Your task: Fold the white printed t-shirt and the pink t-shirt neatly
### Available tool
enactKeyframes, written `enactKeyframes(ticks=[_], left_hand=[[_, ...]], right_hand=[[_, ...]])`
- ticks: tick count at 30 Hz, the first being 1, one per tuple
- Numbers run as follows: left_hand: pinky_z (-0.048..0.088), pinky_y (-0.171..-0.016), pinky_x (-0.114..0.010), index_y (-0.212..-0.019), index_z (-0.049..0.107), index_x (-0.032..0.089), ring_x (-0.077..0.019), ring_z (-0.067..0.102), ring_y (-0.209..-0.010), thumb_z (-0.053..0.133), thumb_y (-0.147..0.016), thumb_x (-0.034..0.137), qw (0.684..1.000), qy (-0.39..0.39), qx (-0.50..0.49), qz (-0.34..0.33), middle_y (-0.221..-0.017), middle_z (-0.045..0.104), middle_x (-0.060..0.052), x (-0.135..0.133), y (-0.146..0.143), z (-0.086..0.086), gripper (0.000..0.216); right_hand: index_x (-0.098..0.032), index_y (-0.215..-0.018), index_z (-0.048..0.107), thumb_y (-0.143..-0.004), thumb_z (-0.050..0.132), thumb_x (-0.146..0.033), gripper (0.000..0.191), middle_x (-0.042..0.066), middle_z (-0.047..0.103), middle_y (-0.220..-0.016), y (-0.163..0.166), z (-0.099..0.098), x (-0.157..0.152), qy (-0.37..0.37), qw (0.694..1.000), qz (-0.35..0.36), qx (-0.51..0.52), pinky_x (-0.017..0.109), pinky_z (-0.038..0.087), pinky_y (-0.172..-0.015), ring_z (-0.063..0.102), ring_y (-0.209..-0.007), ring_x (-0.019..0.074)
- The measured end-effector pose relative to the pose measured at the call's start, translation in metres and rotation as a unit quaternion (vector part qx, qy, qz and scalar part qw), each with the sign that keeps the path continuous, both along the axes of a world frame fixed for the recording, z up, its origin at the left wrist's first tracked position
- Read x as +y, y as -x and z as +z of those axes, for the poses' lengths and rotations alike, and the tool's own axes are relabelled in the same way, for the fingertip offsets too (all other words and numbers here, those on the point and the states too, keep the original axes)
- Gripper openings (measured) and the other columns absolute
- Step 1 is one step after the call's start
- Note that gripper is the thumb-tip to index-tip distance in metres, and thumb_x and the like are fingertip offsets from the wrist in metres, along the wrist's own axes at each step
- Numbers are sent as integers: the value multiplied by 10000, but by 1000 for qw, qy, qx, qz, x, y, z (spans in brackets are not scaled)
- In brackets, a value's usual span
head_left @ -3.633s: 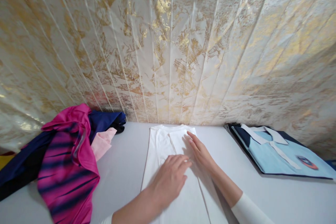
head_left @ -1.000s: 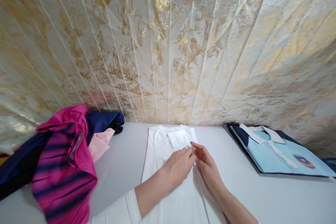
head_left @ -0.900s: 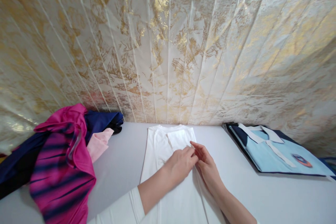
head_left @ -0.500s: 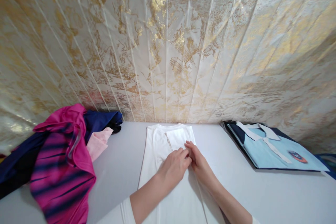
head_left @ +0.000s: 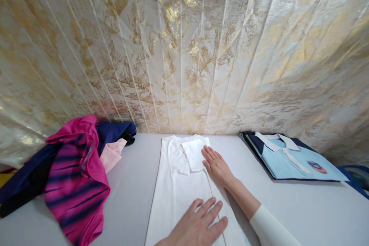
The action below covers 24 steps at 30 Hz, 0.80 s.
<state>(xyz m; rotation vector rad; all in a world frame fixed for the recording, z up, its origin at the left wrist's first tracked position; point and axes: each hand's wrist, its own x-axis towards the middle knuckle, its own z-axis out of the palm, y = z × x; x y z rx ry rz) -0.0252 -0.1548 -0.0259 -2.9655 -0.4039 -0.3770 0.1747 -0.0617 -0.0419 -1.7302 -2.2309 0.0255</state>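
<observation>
- Gold-patterned sheeting (head_left: 184,46) hangs behind a white table (head_left: 127,200).
- At far left, a loose heap of clothes (head_left: 76,184), magenta with dark stripes on top, looks unfolded.
- Toward the middle, a white shirt (head_left: 187,190) lies flat, neck end near the sheeting. Its sides seem turned inward, with both sleeves (head_left: 194,155) laid over the body; no crosswise fold shows, so shortening its length appears undone.
- The left hand (head_left: 198,221) is spread above the shirt's lower part, gripping nothing; contact is unclear.
- Beside the shirt's upper right edge, the right hand (head_left: 216,166) lies nearly flat, fingertips at the folded sleeve, nothing grasped.
- At right, well apart from the shirt, a light-blue polo shirt (head_left: 302,155) lies neatly folded.
</observation>
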Motion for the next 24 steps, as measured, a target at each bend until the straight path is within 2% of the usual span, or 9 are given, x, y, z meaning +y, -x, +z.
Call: enactKeyframes(ticks=[4, 8, 10, 12, 14, 15, 17, 19, 24], left_hand=[[391, -938, -331, -1283, 487, 256, -231, 460, -1287, 331, -1039, 326, 999, 3, 9, -35, -1433, 477, -63, -6, 2, 8, 297], [369, -1016, -362, -1359, 433, 254, -228, 382, -1351, 340, -1017, 464, 993, 101, 15, -52, -1469, 432, -61, -11, 15, 22, 412], [337, -1065, -379, -1457, 303, 223, -225, 326, -1386, 339, -1016, 450, 989, 150, 0, 6, -1506, 366, -82, -13, 31, 23, 497], [314, -1091, -386, -1512, 151, 194, -208, 276, -1410, 303, -1030, 357, 977, 171, -26, 125, -1541, 283, -97, -15, 52, 18, 531], [301, -1104, -395, -1520, 107, 181, -201, 246, -1421, 285, -1031, 315, 957, 164, -41, 237, -1556, 234, -105, -15, 72, 11, 537], [293, -1109, -400, -1516, 133, 176, -205, 236, -1424, 293, -1030, 320, 949, 155, -41, 271, -1558, 225, -109, -15, 80, 8, 531], [280, -1117, -405, -1497, 212, 156, -217, 227, -1427, 330, -1021, 352, 947, 134, -31, 292, -1558, 222, -117, -15, 91, 4, 528], [271, -1122, -407, -1483, 256, 143, -222, 230, -1426, 359, -1012, 381, 952, 115, -23, 284, -1556, 231, -117, -13, 95, 3, 537], [272, -1119, -404, -1481, 266, 135, -212, 231, -1426, 339, -1016, 403, 958, 89, -16, 273, -1549, 251, -111, 4, 91, 6, 542]], right_hand=[[-117, -1436, 404, -983, 324, -301, 495, 124, 302, -1521, 4, 5, 10, 0, 996, -44, -72, 443, 290, -1119, 311, -1395, 249], [-90, -1421, 417, -981, 325, -288, 491, 154, 317, -1512, 6, 12, 10, -7, 996, -57, -72, 454, 283, -1118, 327, -1388, 262], [-99, -1430, 404, -985, 314, -291, 493, 153, 317, -1514, 6, 11, 0, -13, 996, -56, -64, 443, 294, -1114, 314, -1395, 254], [-119, -1439, 392, -993, 301, -320, 498, 141, 324, -1515, 8, 6, -18, -30, 998, -35, -45, 432, 317, -1103, 300, -1401, 247], [-141, -1456, 364, -1000, 287, -362, 512, 124, 326, -1520, 11, -1, -44, -57, 998, 2, -19, 426, 330, -1097, 288, -1407, 241], [-152, -1468, 340, -1002, 283, -381, 522, 116, 322, -1524, 13, -5, -57, -70, 997, 17, -8, 426, 330, -1097, 282, -1410, 239], [-168, -1490, 292, -1002, 284, -414, 547, 107, 310, -1532, 17, -11, -82, -81, 996, 29, 2, 428, 320, -1102, 265, -1416, 238], [-161, -1494, 281, -993, 300, -456, 582, 120, 305, -1532, 22, -15, -99, -73, 997, 22, -1, 443, 301, -1109, 256, -1419, 251], [-103, -1472, 321, -960, 353, -519, 661, 163, 267, -1536, 35, -11, -99, -31, 999, -17, -19, 485, 257, -1124, 227, -1425, 290]])
